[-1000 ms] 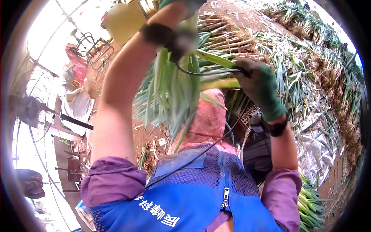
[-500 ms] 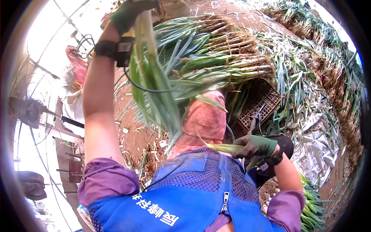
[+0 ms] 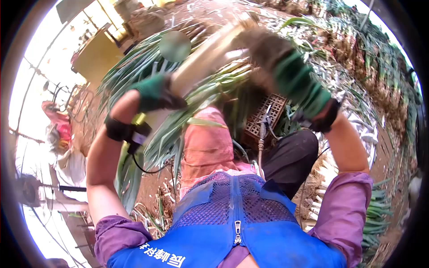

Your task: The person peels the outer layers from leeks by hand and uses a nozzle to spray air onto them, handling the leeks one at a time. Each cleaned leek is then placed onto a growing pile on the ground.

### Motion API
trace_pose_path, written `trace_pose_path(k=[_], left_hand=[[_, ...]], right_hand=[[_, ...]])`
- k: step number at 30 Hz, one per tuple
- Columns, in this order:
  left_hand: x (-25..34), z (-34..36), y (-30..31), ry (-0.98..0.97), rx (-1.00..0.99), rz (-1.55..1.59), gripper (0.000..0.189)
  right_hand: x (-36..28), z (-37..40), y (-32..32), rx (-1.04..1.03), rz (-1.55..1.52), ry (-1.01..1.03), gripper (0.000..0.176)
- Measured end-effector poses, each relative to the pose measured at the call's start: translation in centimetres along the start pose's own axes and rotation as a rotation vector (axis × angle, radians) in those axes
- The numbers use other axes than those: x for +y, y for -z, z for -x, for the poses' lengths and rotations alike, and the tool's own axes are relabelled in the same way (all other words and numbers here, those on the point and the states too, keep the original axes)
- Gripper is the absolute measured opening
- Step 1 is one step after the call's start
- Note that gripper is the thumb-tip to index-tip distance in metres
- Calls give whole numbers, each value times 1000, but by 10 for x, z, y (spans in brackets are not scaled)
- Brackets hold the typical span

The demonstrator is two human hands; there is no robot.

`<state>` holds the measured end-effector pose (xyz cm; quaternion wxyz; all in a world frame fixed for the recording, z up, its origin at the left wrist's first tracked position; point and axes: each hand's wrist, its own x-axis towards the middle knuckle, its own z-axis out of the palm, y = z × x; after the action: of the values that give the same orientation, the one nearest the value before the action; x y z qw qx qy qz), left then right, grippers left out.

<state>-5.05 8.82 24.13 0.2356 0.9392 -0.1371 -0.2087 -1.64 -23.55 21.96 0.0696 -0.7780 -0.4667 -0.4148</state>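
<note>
My left hand [image 3: 156, 93], in a green and dark glove, is wrapped round the pale stalks of a leek bunch [image 3: 201, 62]; the green leaves hang below my wrist. At the root end of that bunch is my right hand [image 3: 286, 67], also gloved and smeared by motion, so its fingers are unclear. Beneath both hands lies a pile of leeks [image 3: 134, 67] with long green leaves. Over my leg is a pink cloth [image 3: 205, 143]. A hose with a metal nozzle [image 3: 263, 129] stands beside a brown plastic crate [image 3: 272, 111].
Rows of leeks with roots [image 3: 357, 58] stretch along the upper right. White-stalked leeks [image 3: 324, 178] lie by my right side. A fan [image 3: 29, 190] stands at the left edge, and a yellow panel [image 3: 98, 56] at the upper left. Leaf scraps litter the ground.
My right hand has moved up from beside my lap to the bunch's root end. My left hand has come down with the bunch, which is now slanted. The view has shifted.
</note>
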Motion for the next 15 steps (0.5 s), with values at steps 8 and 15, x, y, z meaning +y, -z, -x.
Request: trace_pose_path(k=[8, 15], left_hand=[[56, -43, -131, -276, -338, -463, 54], [124, -50, -128, -523, -66, -708, 54]], right_hand=[[-89, 65, -3, -1003, -404, -297, 65], [-99, 142, 25, -223, 25, -450, 25]])
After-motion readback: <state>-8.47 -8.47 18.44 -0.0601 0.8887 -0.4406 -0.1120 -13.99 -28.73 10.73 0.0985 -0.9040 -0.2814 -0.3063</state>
